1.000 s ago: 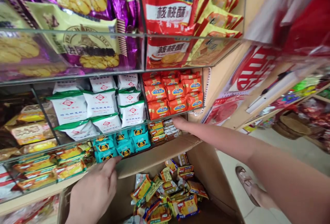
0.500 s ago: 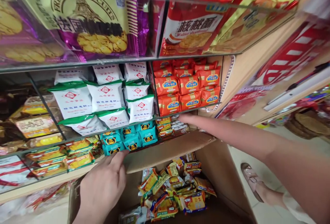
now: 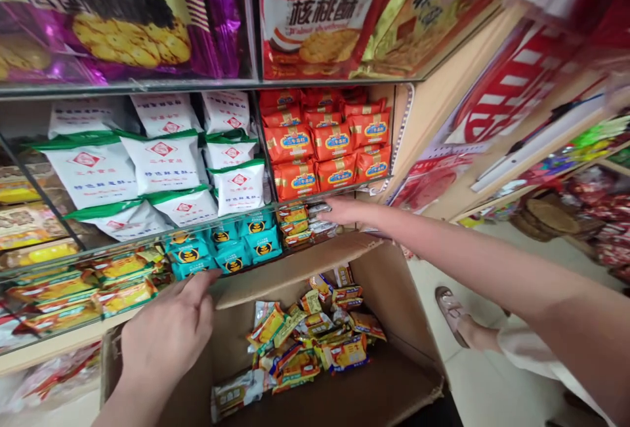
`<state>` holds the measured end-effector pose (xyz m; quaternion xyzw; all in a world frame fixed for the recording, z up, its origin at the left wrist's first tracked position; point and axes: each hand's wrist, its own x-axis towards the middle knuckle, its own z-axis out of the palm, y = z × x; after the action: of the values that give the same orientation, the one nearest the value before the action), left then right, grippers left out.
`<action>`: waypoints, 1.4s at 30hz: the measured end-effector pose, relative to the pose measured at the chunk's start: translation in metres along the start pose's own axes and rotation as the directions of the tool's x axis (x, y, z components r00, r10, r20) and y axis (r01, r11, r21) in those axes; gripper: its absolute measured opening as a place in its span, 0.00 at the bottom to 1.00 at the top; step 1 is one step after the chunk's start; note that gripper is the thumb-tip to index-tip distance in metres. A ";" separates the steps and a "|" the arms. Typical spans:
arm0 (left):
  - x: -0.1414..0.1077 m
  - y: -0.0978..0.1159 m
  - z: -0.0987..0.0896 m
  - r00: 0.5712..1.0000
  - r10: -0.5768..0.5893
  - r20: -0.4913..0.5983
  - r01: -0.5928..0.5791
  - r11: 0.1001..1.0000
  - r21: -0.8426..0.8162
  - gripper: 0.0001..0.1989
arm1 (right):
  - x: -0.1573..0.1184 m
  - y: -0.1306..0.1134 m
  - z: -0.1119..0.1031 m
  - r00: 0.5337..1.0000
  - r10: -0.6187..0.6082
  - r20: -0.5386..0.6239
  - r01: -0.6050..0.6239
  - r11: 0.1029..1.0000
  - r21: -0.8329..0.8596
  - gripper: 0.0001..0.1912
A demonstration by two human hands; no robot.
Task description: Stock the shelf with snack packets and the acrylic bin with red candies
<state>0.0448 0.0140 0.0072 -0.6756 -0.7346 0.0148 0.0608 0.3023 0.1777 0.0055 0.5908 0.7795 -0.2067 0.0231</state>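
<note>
My left hand (image 3: 170,325) is closed at the near-left end of the flap of an open cardboard box (image 3: 305,269), its fingers curled and partly hidden. Its index finger points towards teal packets (image 3: 236,256) on the low shelf. My right hand (image 3: 344,212) reaches into the lower right compartment, fingers closed around a silver-wrapped snack packet (image 3: 319,208); the fingertips are partly hidden. More silver packets lie just under it, beside a stack of yellow-and-orange packets (image 3: 294,222). Loose wrapped snacks (image 3: 300,348) lie heaped inside the box.
Red packets (image 3: 315,145) and white-and-green bags (image 3: 162,164) fill the shelf above my hands. Clear dividers and a clear front panel (image 3: 147,86) edge the shelves. To the right are a wooden side panel (image 3: 423,119) and another person's sandalled foot (image 3: 455,315).
The view has shifted right and down, so the shelves and box sit further left and higher. My right hand stays at the silver packets, and my left hand stays at the box flap.
</note>
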 end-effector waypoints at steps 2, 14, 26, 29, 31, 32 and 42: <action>-0.001 0.001 -0.001 1.000 -0.008 0.003 0.008 1.000 0.003 0.19 | -0.044 0.002 -0.007 0.991 -0.117 -0.066 0.118 0.993 0.003 0.24; -0.013 0.005 -0.002 0.991 0.057 -0.125 -0.073 0.989 -0.130 0.21 | -0.173 0.028 0.142 0.956 -0.272 0.113 0.265 0.961 0.076 0.15; -0.095 0.061 0.057 0.930 0.269 -0.251 -0.357 0.500 -0.789 0.14 | -0.162 -0.008 0.151 0.950 -0.286 0.127 0.292 0.956 -0.033 0.11; -0.097 0.078 0.058 0.977 0.214 0.014 -0.047 0.279 -0.959 0.23 | -0.176 -0.015 0.134 0.942 -0.333 0.030 0.316 0.915 0.253 0.12; -0.092 0.084 0.053 0.916 0.354 0.188 0.136 0.166 -0.977 0.23 | -0.186 -0.017 0.124 0.940 -0.342 -0.005 0.307 0.839 0.450 0.13; -0.088 0.085 0.050 0.877 0.413 0.245 0.200 0.151 -0.968 0.20 | -0.189 -0.017 0.121 0.946 -0.325 -0.024 0.286 0.795 0.535 0.14; -0.070 0.095 0.024 0.832 0.168 0.528 0.552 -0.170 -0.816 0.23 | -0.192 -0.013 0.112 0.998 0.019 0.061 -0.063 0.121 0.991 0.19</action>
<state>0.1414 -0.0461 -0.0314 -0.3275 -0.5730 -0.3878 -0.6435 0.3248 -0.0389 -0.0394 0.4756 0.4300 -0.6801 -0.3554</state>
